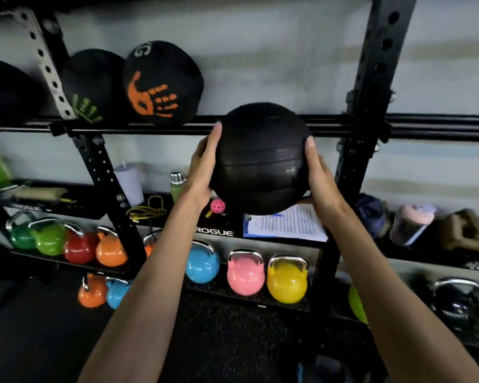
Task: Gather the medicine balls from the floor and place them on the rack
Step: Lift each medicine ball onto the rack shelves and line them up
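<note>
A black textured medicine ball (pixel 260 158) is held up in front of the rack's upper rail (pixel 426 128), level with it. My left hand (pixel 205 161) grips its left side and my right hand (pixel 320 175) grips its right side and underside, thumbs toward me. Most of my fingers are hidden behind the ball. Three other black medicine balls rest on the upper rail to the left: one with an orange handprint (pixel 161 81), one with a green print (pixel 91 84), and one at the far left edge (pixel 6 89).
Black perforated uprights (pixel 371 78) frame the bay. On a middle shelf (pixel 221 232) lie papers (pixel 288 225), bottles and a pink ball. Several coloured kettlebells (pixel 286 283) stand on the low shelves. Dark rubber floor (pixel 219 341) lies below.
</note>
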